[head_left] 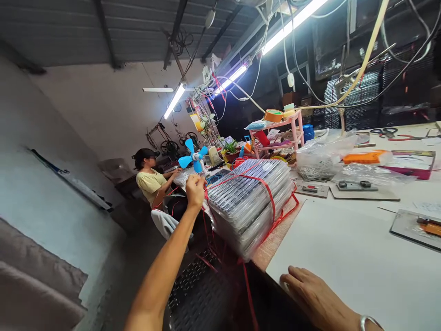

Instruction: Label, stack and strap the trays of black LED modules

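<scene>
A stack of clear plastic trays (246,197) sits at the table's left edge, with red plastic string (270,195) wrapped around it. Raised at the stack's far left corner, my left hand (195,191) is closed in a pinch on the red string, which runs from the fingers across the top. Loose ends of the string hang down below the table edge. My right hand (312,292) lies on the white tabletop (330,239) near its front edge, fingers loosely bent and holding nothing.
A co-worker (151,179) sits beyond the stack, near a blue fan (193,156). Behind the stack stands a pink shelf (279,124) with tape rolls. Plastic bags (324,154), scissors (384,132) and a clipboard (365,191) lie on the table. A black perforated seat (203,289) is below.
</scene>
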Motion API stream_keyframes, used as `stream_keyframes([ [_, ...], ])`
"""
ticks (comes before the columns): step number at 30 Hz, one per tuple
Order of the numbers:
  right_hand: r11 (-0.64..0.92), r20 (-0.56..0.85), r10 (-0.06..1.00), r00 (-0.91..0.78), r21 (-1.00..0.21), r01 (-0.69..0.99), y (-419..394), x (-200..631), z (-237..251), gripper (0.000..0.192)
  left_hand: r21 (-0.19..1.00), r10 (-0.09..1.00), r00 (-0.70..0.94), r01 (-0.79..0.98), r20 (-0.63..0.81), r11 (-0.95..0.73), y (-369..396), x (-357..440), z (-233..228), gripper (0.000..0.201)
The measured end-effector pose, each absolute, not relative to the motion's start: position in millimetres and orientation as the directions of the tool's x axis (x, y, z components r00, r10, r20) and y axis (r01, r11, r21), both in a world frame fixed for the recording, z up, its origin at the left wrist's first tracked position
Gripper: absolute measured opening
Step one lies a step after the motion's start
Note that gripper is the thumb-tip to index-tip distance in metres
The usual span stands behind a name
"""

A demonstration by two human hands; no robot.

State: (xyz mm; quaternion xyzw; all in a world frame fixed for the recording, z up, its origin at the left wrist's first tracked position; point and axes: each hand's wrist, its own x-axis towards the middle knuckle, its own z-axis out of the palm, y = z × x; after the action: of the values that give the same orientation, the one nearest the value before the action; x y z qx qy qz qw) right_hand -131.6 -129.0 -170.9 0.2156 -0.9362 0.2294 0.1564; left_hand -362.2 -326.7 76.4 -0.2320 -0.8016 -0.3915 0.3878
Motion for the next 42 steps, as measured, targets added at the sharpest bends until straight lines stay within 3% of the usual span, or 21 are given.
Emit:
stream_keyframes([
  [2,0.802,0.364,-0.33,-0.871,-0.378,-0.463,-128.2,-130.4,-168.6,0.026,0.418,-0.001,-0.511,0.703,0.86,0.576,-306.0,-354.8,116.5,0.031],
  [3,0.801,0.35,-0.333,-0.876,-0.386,-0.458,-127.8,-130.3,-168.1,0.025,0.362,0.025,-0.453,0.744,0.891,0.562,-292.6,-351.2,135.2,0.028],
  [5,0.799,0.326,-0.331,-0.885,-0.403,-0.447,-127.4,-130.8,-168.4,0.026,0.103,0.189,-0.213,0.878,0.959,0.468,-265.0,-346.4,160.4,0.022],
  [7,0.797,0.316,-0.327,-0.891,-0.414,-0.439,-127.7,-131.6,-169.5,0.026,0.042,0.291,-0.155,0.932,0.944,0.36,-246.4,-346.2,163.8,0.024],
  [9,0.795,0.314,-0.328,-0.891,-0.418,-0.44,-128.7,-132.2,-169.5,0.024,0.117,0.297,-0.236,0.923,0.925,0.368,-245.1,-352.1,149.1,0.035],
  [12,0.797,0.301,-0.322,-0.898,-0.425,-0.428,-129.2,-132.9,-165.2,0.02,0.27,0.31,-0.543,0.74,0.781,0.615,-266.1,-371.7,115.0,0.042],
  [14,0.805,0.285,-0.306,-0.908,-0.432,-0.407,-128.7,-132.9,-161.0,0.02,0.244,0.387,-0.687,0.633,0.615,0.735,-278.9,-384.8,95.4,0.033],
  [17,0.813,0.263,-0.293,-0.919,-0.438,-0.384,-127.7,-132.2,-156.9,0.022,0.202,0.498,-0.774,0.6,0.39,0.774,-278.9,-395.9,77.7,0.025],
  [21,0.819,0.229,-0.306,-0.924,-0.431,-0.378,-127.6,-132.6,-156.7,0.021,0.13,0.545,-0.793,0.591,0.273,0.796,-250.1,-408.2,67.5,0.015],
  [24,0.818,0.23,-0.309,-0.923,-0.431,-0.381,-128.0,-133.5,-157.8,0.018,0.107,0.541,-0.792,0.587,0.283,0.803,-226.4,-419.8,59.3,0.033],
  [27,0.817,0.239,-0.321,-0.917,-0.42,-0.395,-128.1,-134.1,-158.1,0.016,0.125,0.547,-0.791,0.593,0.276,0.795,-211.5,-429.3,51.9,0.03],
  [36,0.832,0.263,-0.291,-0.92,-0.404,-0.379,-127.6,-135.7,-160.8,0.014,0.304,0.509,-0.687,0.704,0.518,0.642,-235.5,-431.8,97.4,0.028],
  [39,0.832,0.253,-0.3,-0.92,-0.401,-0.382,-127.5,-136.1,-159.4,0.011,0.324,0.6,-0.66,0.748,0.452,0.58,-235.2,-394.3,86.7,0.029],
  [42,0.832,0.253,-0.302,-0.919,-0.401,-0.384,-126.7,-135.8,-157.6,0.012,0.338,0.756,-0.596,0.794,0.272,0.505,-224.1,-334.4,44.9,0.031],
])
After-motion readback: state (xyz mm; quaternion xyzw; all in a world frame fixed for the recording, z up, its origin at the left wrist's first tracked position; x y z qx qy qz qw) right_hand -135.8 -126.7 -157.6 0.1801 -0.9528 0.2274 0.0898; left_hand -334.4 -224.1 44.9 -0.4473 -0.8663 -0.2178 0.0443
